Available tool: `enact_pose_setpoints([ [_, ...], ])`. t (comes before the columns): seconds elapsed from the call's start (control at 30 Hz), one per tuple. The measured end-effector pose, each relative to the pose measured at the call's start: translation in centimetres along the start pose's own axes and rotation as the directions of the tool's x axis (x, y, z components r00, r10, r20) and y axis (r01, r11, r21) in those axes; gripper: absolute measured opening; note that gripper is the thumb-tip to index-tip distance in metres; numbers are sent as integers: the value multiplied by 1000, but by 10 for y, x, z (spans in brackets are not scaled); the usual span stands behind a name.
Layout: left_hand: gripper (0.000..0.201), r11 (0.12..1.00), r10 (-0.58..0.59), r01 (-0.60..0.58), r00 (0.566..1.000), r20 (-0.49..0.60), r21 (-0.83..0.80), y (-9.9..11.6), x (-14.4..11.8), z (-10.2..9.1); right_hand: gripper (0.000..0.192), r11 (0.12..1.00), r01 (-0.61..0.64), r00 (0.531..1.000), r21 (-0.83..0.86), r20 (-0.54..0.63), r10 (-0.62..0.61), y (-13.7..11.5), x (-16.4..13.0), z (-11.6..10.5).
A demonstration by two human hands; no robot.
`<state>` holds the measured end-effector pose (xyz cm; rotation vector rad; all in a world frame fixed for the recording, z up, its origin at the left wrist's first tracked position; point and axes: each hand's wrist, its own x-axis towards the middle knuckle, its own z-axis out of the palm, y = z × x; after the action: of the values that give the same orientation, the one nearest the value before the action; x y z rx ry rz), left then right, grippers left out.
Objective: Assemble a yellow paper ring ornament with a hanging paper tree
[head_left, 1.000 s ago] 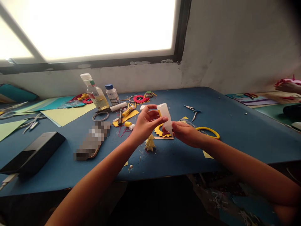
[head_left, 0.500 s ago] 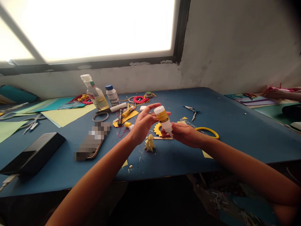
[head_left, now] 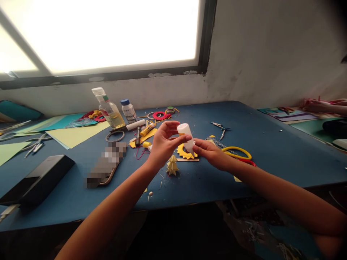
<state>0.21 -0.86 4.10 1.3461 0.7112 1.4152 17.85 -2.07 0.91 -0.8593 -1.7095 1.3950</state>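
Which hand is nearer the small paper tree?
Left. The left hand hangs just above the paper tree, gripping the glue bottle. The right hand is further right.

We count two bare hands: one left hand (head_left: 162,144) and one right hand (head_left: 210,153). Between them is one small white plastic glue bottle (head_left: 185,136). At 12 o'clock from the hands we count two upright bottles: one clear bottle of yellow liquid (head_left: 107,108) and one white bottle with a blue cap (head_left: 128,111). We count one folded yellow paper tree (head_left: 172,165) at 6 o'clock, one yellow ring (head_left: 238,151) at 3 o'clock, and one black box (head_left: 38,178) at 9 o'clock.
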Motion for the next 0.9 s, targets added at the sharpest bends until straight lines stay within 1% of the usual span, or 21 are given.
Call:
enact_pose_setpoints([
  [0.07,50,998,-47,47,999,14,-29,-1,0,0,43,998,-11,1000,59,24,9,3,1,0],
  [0.13,51,991,-90,96,994,61,-95,-1,0,0,46,989,-9,1000,146,22,6,6,2,1],
  [0.17,51,988,-97,105,992,80,-109,-2,0,0,46,989,-1,1000,150,13,-1,7,2,1],
  [0.2,51,989,-97,106,991,89,-102,-2,-1,0,46,993,7,1000,121,5,-8,8,2,1],
  [0.27,53,994,-94,98,993,69,-46,-3,0,0,44,999,18,1000,30,-4,-18,8,2,1],
  [0.33,57,993,-117,118,991,65,-21,-4,0,-1,44,1000,8,1000,17,3,-8,8,1,1],
  [0.43,55,976,-154,177,973,173,-125,-4,2,-3,46,986,-8,1000,167,23,4,6,0,2],
  [0.47,54,972,-145,178,968,203,-153,-4,2,-3,46,980,-1,1000,197,19,-3,6,0,2],
  [0.5,54,973,-130,165,969,209,-159,-4,2,-3,46,981,14,1000,193,10,-16,5,-1,2],
  [0.57,56,985,-105,125,981,162,-122,-4,2,-2,45,994,43,999,102,-7,-42,4,-1,2],
  [0.63,58,989,-116,127,985,124,-81,-4,2,-1,44,998,43,999,35,-9,-43,3,-2,2],
  [0.67,57,985,-132,145,982,133,-91,-3,1,0,45,998,29,1000,57,-3,-29,3,-2,3],
  [0.73,52,965,-167,202,965,202,-166,-2,1,1,47,983,-10,1000,183,19,7,3,-1,4],
  [0.8,50,946,-167,230,949,267,-226,-1,0,1,49,961,-31,999,276,33,23,3,-1,5],
  [0.83,50,949,-151,217,950,272,-229,-1,0,1,49,962,-30,999,271,27,24,3,-1,6],
  [0.9,50,971,-113,154,970,215,-183,-2,0,0,48,983,-22,1000,181,-2,23,3,-1,6],
])
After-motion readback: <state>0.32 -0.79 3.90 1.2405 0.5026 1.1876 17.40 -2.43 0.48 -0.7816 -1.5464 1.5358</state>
